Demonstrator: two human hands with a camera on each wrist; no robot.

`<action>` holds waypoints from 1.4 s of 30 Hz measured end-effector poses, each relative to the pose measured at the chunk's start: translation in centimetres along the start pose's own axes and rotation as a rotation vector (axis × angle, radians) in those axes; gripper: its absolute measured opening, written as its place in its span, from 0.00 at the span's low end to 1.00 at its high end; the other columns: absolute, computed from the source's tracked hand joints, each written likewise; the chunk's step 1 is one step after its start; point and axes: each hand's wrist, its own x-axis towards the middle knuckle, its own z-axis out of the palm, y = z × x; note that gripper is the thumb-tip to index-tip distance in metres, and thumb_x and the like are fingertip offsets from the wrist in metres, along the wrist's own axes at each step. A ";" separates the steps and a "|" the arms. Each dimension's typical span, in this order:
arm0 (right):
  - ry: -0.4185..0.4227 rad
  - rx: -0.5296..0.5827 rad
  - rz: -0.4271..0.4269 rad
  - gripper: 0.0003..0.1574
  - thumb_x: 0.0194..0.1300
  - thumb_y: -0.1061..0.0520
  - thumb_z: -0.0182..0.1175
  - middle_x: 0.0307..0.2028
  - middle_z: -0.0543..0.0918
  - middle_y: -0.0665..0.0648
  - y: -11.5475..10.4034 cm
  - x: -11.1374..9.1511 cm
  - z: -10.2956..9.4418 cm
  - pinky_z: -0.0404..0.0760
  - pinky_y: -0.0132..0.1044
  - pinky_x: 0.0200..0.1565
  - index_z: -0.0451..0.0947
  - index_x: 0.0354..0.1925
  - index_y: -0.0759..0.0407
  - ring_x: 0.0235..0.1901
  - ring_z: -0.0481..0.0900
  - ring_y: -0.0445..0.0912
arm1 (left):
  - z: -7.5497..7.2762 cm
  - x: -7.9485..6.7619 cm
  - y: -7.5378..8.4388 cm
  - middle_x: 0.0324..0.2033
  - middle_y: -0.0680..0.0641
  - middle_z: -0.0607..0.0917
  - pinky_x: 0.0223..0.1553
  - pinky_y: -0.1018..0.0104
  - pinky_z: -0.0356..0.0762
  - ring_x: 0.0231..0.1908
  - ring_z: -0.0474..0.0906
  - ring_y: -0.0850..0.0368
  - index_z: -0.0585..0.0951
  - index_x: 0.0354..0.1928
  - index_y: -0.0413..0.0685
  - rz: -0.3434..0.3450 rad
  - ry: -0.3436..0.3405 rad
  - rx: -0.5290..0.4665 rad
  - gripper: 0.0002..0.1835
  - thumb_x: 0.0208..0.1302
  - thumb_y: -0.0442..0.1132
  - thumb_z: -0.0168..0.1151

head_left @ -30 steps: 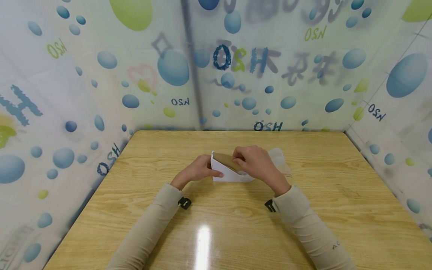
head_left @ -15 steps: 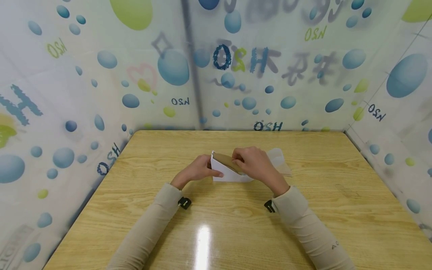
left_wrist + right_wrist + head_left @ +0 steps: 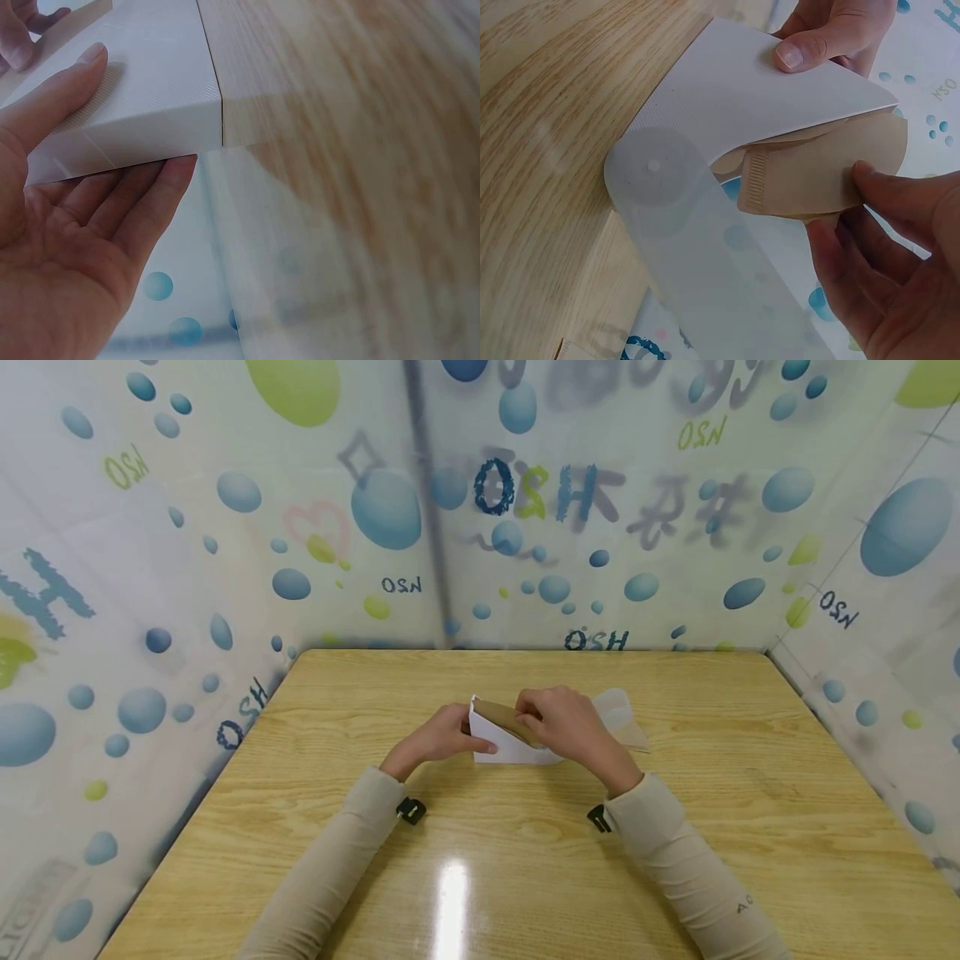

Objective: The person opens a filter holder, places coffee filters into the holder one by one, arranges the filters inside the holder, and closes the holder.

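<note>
A white wedge-shaped box (image 3: 506,750) stands on its edge on the table, its slanted open side facing up. My left hand (image 3: 442,735) grips its left end; in the left wrist view the thumb lies on the broad face and the fingers (image 3: 142,199) reach along the far side. Brown paper coffee filters (image 3: 802,176) with a crimped edge show in the opening. Between thumb and fingers, my right hand (image 3: 566,722) pinches them, partly out of the box. A translucent rounded lid (image 3: 705,247) is swung away on its pivot at the box's narrow end.
A light brown paper piece (image 3: 637,739) lies on the table beside the lid. The wooden table (image 3: 480,835) meets a bubble-printed curtain (image 3: 637,543) at the back, with more curtain on both sides.
The right hand has shifted very slightly left with the coffee filters between its fingers. The left hand and the box have stayed in place.
</note>
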 end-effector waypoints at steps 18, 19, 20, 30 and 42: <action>-0.003 0.029 -0.035 0.05 0.70 0.57 0.67 0.28 0.86 0.48 0.2 0.1 0.4 0.74 0.36 0.29 0.87 0.35 0.51 0.24 0.74 0.41 | 0.0 0.0 0.1 0.45 0.43 0.90 0.39 0.67 0.82 0.38 0.86 0.61 0.83 0.55 0.43 -0.014 0.001 0.019 0.18 0.65 0.39 0.73; -0.004 0.031 -0.036 0.05 0.70 0.57 0.67 0.27 0.86 0.48 0.2 0.1 0.4 0.74 0.36 0.29 0.87 0.35 0.51 0.23 0.74 0.41 | 0.0 0.0 0.1 0.44 0.43 0.90 0.39 0.67 0.82 0.38 0.86 0.61 0.83 0.55 0.44 -0.013 0.002 0.017 0.18 0.65 0.39 0.73; -0.007 0.033 -0.038 0.05 0.70 0.57 0.67 0.27 0.85 0.48 0.2 0.1 0.4 0.73 0.35 0.29 0.87 0.35 0.52 0.23 0.73 0.41 | 0.0 -0.1 0.1 0.44 0.43 0.90 0.39 0.66 0.82 0.38 0.86 0.61 0.83 0.55 0.45 -0.012 0.002 0.014 0.18 0.66 0.39 0.73; -0.043 0.062 -0.050 0.06 0.71 0.58 0.65 0.23 0.81 0.47 0.1 0.2 0.7 0.70 0.33 0.27 0.85 0.34 0.54 0.21 0.71 0.40 | -0.1 -0.1 0.2 0.44 0.43 0.90 0.39 0.66 0.82 0.37 0.86 0.61 0.84 0.55 0.44 -0.016 0.001 0.023 0.18 0.66 0.40 0.73; -0.085 0.042 -0.047 0.06 0.71 0.58 0.66 0.24 0.82 0.48 -0.2 0.2 1.0 0.69 0.33 0.27 0.84 0.34 0.53 0.21 0.70 0.41 | -0.2 0.0 0.0 0.46 0.43 0.90 0.40 0.66 0.82 0.38 0.86 0.60 0.84 0.56 0.43 -0.013 -0.003 0.011 0.19 0.65 0.40 0.73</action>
